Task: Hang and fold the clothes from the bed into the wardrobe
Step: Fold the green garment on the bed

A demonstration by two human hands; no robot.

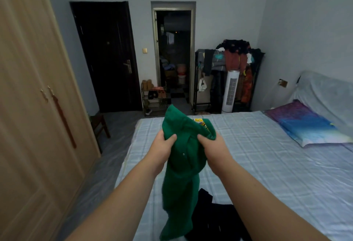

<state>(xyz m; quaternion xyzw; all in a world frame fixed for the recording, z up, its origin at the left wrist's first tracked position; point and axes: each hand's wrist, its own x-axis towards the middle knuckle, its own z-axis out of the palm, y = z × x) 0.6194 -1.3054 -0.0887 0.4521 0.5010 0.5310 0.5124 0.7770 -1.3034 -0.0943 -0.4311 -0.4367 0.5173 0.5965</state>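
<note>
A green garment (181,166) with a yellow print near its collar hangs in front of me above the bed (267,164). My left hand (162,146) grips its upper left part and my right hand (212,147) grips the upper right. The cloth's lower end drops toward a black garment (215,216) lying on the checked sheet near the bed's front edge. The wooden wardrobe (34,106) stands at the left with both doors closed.
A blue and purple pillow (305,124) lies at the right. A small wooden stool (100,126) stands between wardrobe and bed. At the back are a dark door (107,55), a shoe rack (152,97), a white tower fan (230,91) and a loaded clothes rack (235,62).
</note>
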